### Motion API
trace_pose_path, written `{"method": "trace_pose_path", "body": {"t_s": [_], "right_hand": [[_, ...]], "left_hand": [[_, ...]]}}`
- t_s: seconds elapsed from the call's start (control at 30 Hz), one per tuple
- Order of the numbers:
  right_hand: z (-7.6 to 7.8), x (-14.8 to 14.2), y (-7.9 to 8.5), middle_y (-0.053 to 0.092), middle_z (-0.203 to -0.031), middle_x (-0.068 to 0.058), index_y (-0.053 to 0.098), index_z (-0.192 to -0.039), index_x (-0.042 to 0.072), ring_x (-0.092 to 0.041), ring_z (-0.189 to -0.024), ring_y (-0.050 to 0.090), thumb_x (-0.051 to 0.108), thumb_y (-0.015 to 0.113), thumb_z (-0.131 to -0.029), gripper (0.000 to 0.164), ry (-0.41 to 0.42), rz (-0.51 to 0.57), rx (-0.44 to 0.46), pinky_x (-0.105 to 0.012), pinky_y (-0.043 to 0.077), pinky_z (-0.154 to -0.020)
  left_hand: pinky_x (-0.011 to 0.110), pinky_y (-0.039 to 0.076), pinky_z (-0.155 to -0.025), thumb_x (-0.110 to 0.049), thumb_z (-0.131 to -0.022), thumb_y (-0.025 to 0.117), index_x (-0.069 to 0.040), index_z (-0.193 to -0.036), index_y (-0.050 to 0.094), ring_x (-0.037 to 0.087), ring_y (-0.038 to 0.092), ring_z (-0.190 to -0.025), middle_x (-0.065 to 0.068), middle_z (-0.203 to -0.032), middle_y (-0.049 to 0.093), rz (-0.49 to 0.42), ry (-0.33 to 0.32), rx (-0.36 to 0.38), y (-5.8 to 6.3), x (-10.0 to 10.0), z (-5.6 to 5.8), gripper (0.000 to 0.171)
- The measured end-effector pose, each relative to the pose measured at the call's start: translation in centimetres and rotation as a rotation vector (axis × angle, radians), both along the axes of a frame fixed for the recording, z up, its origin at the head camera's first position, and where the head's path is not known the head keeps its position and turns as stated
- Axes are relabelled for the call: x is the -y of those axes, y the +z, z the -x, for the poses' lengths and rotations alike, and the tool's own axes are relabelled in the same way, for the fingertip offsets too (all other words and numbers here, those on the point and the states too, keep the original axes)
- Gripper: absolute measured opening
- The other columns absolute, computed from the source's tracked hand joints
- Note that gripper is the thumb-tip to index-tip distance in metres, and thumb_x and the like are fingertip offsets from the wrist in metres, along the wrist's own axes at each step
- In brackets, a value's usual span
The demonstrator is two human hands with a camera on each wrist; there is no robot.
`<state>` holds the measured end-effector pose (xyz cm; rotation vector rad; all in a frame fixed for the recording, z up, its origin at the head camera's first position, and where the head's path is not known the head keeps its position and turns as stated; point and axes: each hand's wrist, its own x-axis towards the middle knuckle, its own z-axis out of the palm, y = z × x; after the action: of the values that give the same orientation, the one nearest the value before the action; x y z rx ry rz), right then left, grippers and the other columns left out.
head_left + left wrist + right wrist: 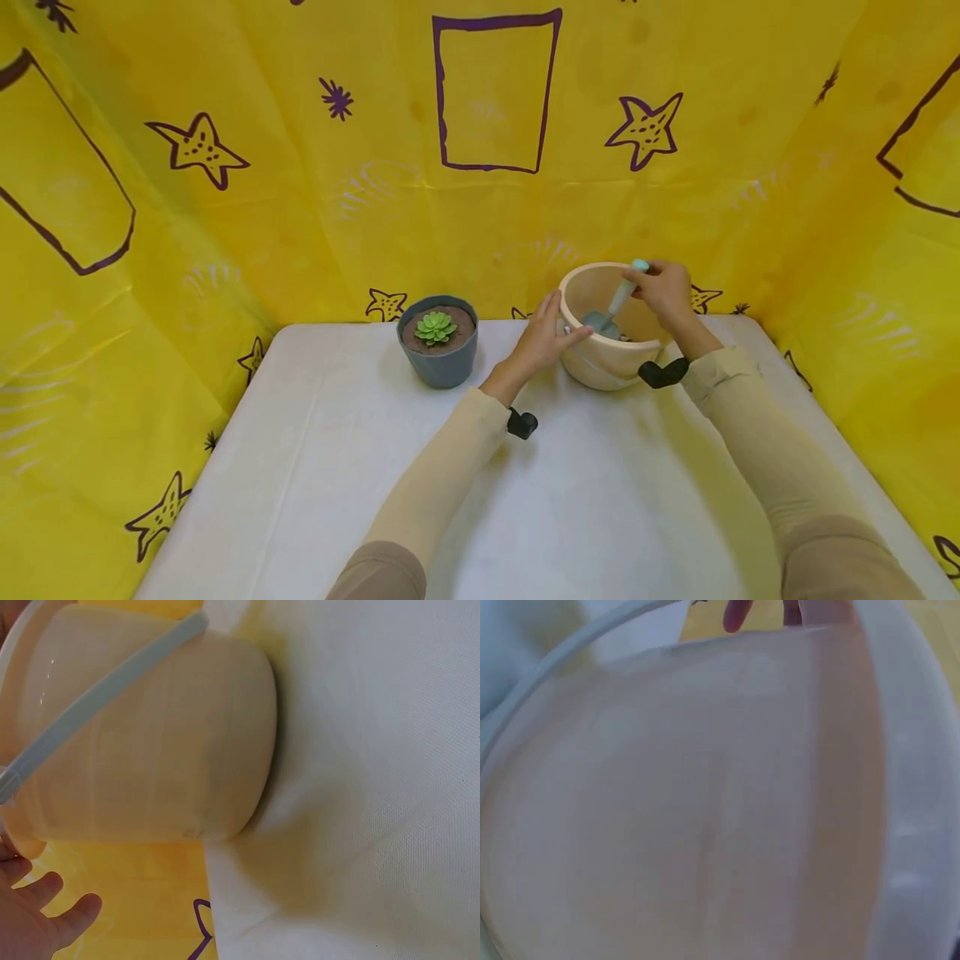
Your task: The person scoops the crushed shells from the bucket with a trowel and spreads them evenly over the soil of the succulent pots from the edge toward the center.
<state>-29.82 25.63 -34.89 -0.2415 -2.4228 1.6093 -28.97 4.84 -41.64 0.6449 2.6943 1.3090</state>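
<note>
A beige bucket (pixel 603 367) with a pale blue-grey bail handle (pixel 105 694) stands upright at the back of the white table. At its left side my left hand (pixel 536 337) steadies it, fingers fairly straight along the outside and thumb at the front rim. My right hand (pixel 663 292), above the bucket's right rim, grips the pale teal handle of a small shovel (pixel 622 297). The shovel tilts down into the bucket, its grey-blue blade low inside. Small dark bits show beside the blade. In the right wrist view the bucket wall (pixel 667 810) hides the shovel.
Left of the bucket, a grey-blue pot (pixel 442 367) holds brown soil and a green succulent (pixel 436 328). Yellow cloth (pixel 480 217) with purple drawings hangs close behind the table and along both sides. White cloth covers the table (pixel 337 467).
</note>
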Motion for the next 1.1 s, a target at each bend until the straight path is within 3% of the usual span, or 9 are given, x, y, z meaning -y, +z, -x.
{"method": "trace_pose_path", "body": {"t_s": [0.13,0.27,0.4,0.5,0.73,1.0,1.1], "right_hand": [[0.0,-0.4,0.7,0.061,-0.093,-0.001,0.06,-0.122,-0.012,0.006,-0.074,0.058,0.02,0.066,-0.093,0.044,0.043,-0.07,-0.085,-0.015,0.056,-0.073],[0.1,-0.7,1.0,0.067,-0.102,-0.016,0.063,-0.119,-0.01,-0.01,-0.086,0.06,0.021,0.067,-0.092,0.041,0.099,-0.244,-0.144,-0.012,0.049,-0.073],[0.3,-1.0,0.7,0.066,-0.11,-0.029,0.065,-0.116,-0.009,-0.037,-0.098,0.064,0.016,0.068,-0.092,0.035,0.17,-0.412,-0.198,-0.035,0.053,-0.081],[0.5,-1.1,0.2,0.066,-0.112,-0.031,0.065,-0.115,-0.01,-0.045,-0.104,0.064,0.012,0.069,-0.091,0.033,0.218,-0.462,-0.231,-0.052,0.054,-0.086],[0.6,-1.2,-1.1,0.067,-0.106,-0.032,0.065,-0.112,-0.012,-0.047,-0.098,0.066,0.01,0.07,-0.09,0.031,0.279,-0.526,-0.258,-0.055,0.055,-0.082],[0.9,-1.7,-1.7,0.063,-0.091,-0.027,0.059,-0.112,-0.011,-0.035,-0.079,0.057,0.022,0.06,-0.097,0.036,0.252,-0.582,-0.153,-0.04,0.046,-0.071],[1.1,-1.8,-1.6,0.059,-0.08,-0.021,0.059,-0.103,-0.009,-0.028,-0.068,0.052,0.029,0.056,-0.099,0.038,0.249,-0.582,-0.135,-0.035,0.042,-0.062]], "left_hand": [[0.049,0.027,-0.119,-0.052,-0.09,0.063,-0.009,-0.158,0.011,0.03,0.021,-0.15,0.011,-0.164,0.013,-0.006,0.007,0.004,0.0,-0.1,0.1,0.096],[0.05,0.028,-0.118,-0.053,-0.09,0.063,-0.009,-0.157,0.011,0.03,0.021,-0.15,0.011,-0.164,0.013,-0.019,0.011,0.015,-0.1,-0.1,0.1,0.096],[0.051,0.029,-0.117,-0.054,-0.09,0.063,-0.01,-0.158,0.012,0.031,0.022,-0.15,0.01,-0.164,0.013,-0.031,0.012,0.021,-0.1,-0.1,0.2,0.096],[0.051,0.03,-0.117,-0.054,-0.09,0.063,-0.011,-0.158,0.012,0.032,0.023,-0.149,0.01,-0.164,0.014,-0.038,0.015,0.024,-0.1,-0.1,0.2,0.095],[0.051,0.03,-0.117,-0.049,-0.09,0.064,-0.013,-0.158,0.013,0.031,0.024,-0.149,0.008,-0.164,0.014,-0.048,0.016,0.026,-0.2,-0.1,0.1,0.092],[0.052,0.03,-0.117,-0.048,-0.09,0.065,-0.013,-0.157,0.015,0.031,0.024,-0.149,0.008,-0.164,0.016,-0.081,0.016,0.032,-0.2,-0.2,0.1,0.091],[0.052,0.031,-0.116,-0.048,-0.089,0.066,-0.012,-0.157,0.017,0.032,0.026,-0.148,0.009,-0.163,0.018,-0.089,0.023,0.023,-0.2,-0.1,0.2,0.091]]}}
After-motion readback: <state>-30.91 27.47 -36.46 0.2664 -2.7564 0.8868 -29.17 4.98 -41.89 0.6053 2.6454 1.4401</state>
